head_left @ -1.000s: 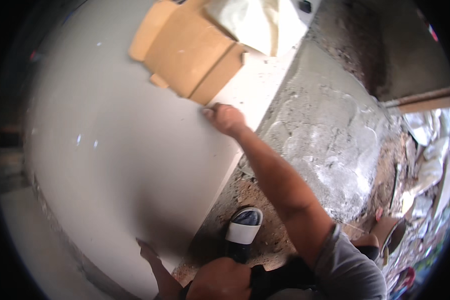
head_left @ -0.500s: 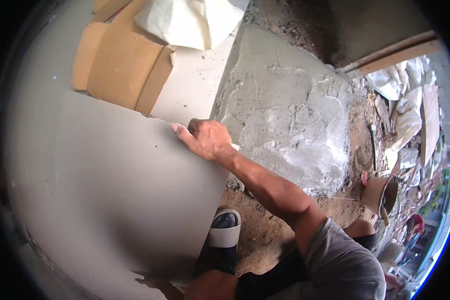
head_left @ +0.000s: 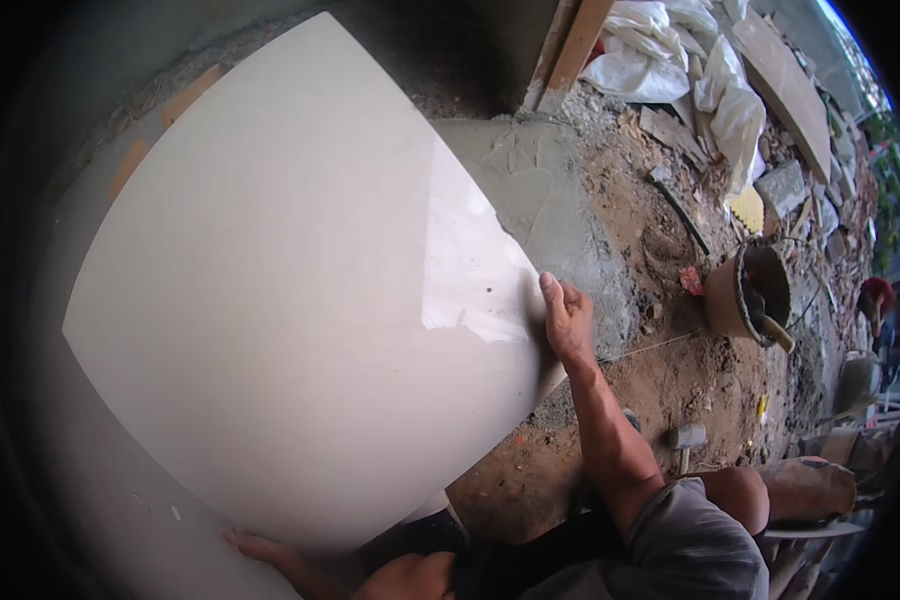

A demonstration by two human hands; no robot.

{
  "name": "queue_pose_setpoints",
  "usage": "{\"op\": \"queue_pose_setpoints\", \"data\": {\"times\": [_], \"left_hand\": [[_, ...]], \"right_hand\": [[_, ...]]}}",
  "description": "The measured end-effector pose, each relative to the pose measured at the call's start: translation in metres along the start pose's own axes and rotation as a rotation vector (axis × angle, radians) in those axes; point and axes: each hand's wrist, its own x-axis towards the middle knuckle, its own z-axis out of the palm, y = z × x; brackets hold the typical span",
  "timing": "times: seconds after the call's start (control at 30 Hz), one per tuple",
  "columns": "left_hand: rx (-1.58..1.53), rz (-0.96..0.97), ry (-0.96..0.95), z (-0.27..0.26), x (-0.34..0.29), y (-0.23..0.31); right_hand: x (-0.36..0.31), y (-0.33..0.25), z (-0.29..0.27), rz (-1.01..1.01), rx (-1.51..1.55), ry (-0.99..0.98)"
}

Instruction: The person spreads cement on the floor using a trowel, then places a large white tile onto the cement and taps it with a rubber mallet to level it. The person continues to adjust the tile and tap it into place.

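Note:
A large, pale square tile (head_left: pixel 270 260) is tilted up in front of me and fills much of the view, with a glossy reflection by its right corner. My right hand (head_left: pixel 570 322) grips that right edge, thumb on the face and the other fingers curled round behind. At the lower left edge is my left hand (head_left: pixel 255 546), holding the tile from beneath; its fingers are partly hidden. Beyond the tile's right side shows a bed of wet grey mortar (head_left: pixel 560 195), largely covered from sight.
Cardboard (head_left: pixel 128 168) peeks out behind the tile's left edge. On the dirt at right stand a mortar-caked bucket (head_left: pixel 727 302) and a mallet (head_left: pixel 688 436). White sacks (head_left: pixel 635 60) and rubble lie beyond, near a wooden post (head_left: pixel 580 45). Another person (head_left: pixel 877 295) is at far right.
The tile has been lifted and tilted up, and now hides most of the cardboard, the white sack and part of the mortar. My right hand has moved right with its edge; the view has turned.

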Motion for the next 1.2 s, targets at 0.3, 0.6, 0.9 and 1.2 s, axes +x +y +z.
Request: {"op": "queue_pose_setpoints", "data": {"times": [0.3,0.6,0.9,1.2], "left_hand": [[0.451,0.001,-0.455,0.158,-0.081,-0.031],[0.894,0.172,-0.540,0.247,-0.105,-0.101],[0.924,0.135,-0.484,0.293,-0.087,-0.123],[0.957,0.194,-0.496,0.324,-0.062,-0.115]], "right_hand": [[-0.007,0.125,-0.124,0.220,0.072,0.319],[0.008,0.177,-0.163,0.335,-0.104,0.410],[0.034,0.176,-0.133,0.449,-0.196,0.396],[0.058,0.170,-0.099,0.486,-0.209,0.352]]}}
